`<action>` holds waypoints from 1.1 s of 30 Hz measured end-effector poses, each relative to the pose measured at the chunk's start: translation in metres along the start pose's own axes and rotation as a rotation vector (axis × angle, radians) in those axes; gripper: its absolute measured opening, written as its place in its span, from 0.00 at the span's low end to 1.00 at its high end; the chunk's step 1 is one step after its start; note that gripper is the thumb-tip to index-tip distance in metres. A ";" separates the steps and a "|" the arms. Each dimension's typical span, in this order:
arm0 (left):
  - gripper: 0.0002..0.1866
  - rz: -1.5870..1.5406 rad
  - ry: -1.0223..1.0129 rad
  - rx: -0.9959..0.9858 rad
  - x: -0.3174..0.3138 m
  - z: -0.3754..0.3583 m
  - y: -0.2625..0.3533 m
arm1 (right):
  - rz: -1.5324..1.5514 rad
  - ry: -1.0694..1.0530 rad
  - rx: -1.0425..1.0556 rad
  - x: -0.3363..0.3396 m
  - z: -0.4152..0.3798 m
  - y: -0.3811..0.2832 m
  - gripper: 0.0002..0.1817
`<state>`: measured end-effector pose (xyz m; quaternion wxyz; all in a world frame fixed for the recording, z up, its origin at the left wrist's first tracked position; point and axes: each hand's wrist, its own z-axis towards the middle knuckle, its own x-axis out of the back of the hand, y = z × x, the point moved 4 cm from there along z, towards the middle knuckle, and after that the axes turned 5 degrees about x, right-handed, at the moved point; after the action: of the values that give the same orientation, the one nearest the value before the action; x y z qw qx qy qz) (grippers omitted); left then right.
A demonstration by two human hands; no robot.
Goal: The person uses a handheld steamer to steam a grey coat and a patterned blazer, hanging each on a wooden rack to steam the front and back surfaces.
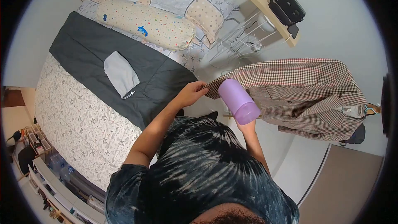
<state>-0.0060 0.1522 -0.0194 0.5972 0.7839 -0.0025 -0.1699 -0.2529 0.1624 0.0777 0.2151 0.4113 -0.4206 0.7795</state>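
A brown-and-cream checked jacket point(282, 72) hangs at the right, one sleeve stretched out toward me. My left hand point(193, 94) pinches the cuff end of that sleeve between thumb and fingers. Held against the sleeve near the cuff is a purple handheld garment steamer point(237, 98), a smooth cylinder with a see-through end tilted toward me. My right hand point(247, 126) grips it from below; most of its fingers are hidden behind the steamer.
A bed point(78, 120) fills the left, with a dark grey blanket point(161, 74), a light grey drawstring pouch point(120, 74), pillows and a bolster point(145, 25). A small side table point(265, 5) carries a black case point(287, 7). The jacket hangs from a wooden hanger point(373, 109).
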 end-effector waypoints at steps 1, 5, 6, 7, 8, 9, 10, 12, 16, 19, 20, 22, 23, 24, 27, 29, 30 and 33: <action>0.11 0.000 -0.003 0.000 0.000 0.000 0.000 | -0.002 0.001 -0.002 0.000 -0.002 0.004 0.18; 0.10 0.019 -0.020 -0.015 -0.001 0.001 0.003 | -0.030 0.057 -0.037 0.011 -0.008 0.019 0.18; 0.10 0.046 -0.015 -0.007 0.000 0.001 0.001 | 0.004 0.065 -0.082 0.015 -0.010 0.026 0.18; 0.10 0.044 -0.016 -0.007 0.000 0.001 0.000 | 0.002 0.063 -0.084 0.019 -0.013 0.036 0.18; 0.10 0.060 -0.009 -0.024 0.001 0.000 -0.001 | -0.111 0.040 -0.085 0.026 -0.013 0.044 0.19; 0.09 0.074 -0.005 -0.042 0.000 0.000 -0.001 | -0.229 0.016 -0.087 0.031 -0.015 0.050 0.20; 0.09 0.066 -0.016 -0.049 0.000 0.000 -0.001 | -0.244 0.018 -0.090 0.036 -0.016 0.056 0.20; 0.09 0.163 0.028 -0.001 0.002 -0.002 0.001 | -0.190 0.237 -0.148 0.065 -0.008 0.057 0.20; 0.10 0.101 0.065 -0.062 0.001 -0.001 -0.001 | -0.343 0.427 -0.080 0.116 0.005 0.073 0.19; 0.10 0.084 0.061 -0.040 0.001 -0.005 0.005 | -0.256 0.585 -0.124 0.161 0.018 0.068 0.16; 0.09 0.105 0.063 -0.049 0.001 -0.006 0.007 | -0.262 0.593 -0.125 0.174 0.022 0.066 0.16; 0.09 0.132 0.055 -0.065 0.003 -0.007 0.009 | -0.330 0.684 -0.200 0.199 0.028 0.060 0.13; 0.08 0.127 0.059 -0.070 0.004 -0.007 0.009 | -0.337 0.694 -0.204 0.208 0.033 0.049 0.13; 0.08 0.120 0.061 -0.076 0.004 -0.007 0.008 | -0.291 0.726 -0.275 0.218 0.038 0.039 0.12; 0.08 0.090 0.061 -0.040 0.005 -0.008 0.010 | -0.244 0.788 -0.360 0.235 0.041 0.032 0.11; 0.08 0.096 0.044 -0.025 0.006 -0.008 0.010 | -0.233 0.810 -0.373 0.236 0.039 0.031 0.10; 0.08 0.102 0.040 -0.010 0.006 -0.008 0.010 | -0.207 0.803 -0.420 0.231 0.038 0.033 0.11; 0.08 0.063 0.027 -0.016 0.007 -0.005 0.000 | -0.250 0.755 -0.390 0.210 0.023 0.061 0.12</action>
<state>0.0024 0.1549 -0.0200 0.6086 0.7807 -0.0179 -0.1405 -0.4034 0.1072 0.2286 0.5199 0.0973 -0.3986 0.7492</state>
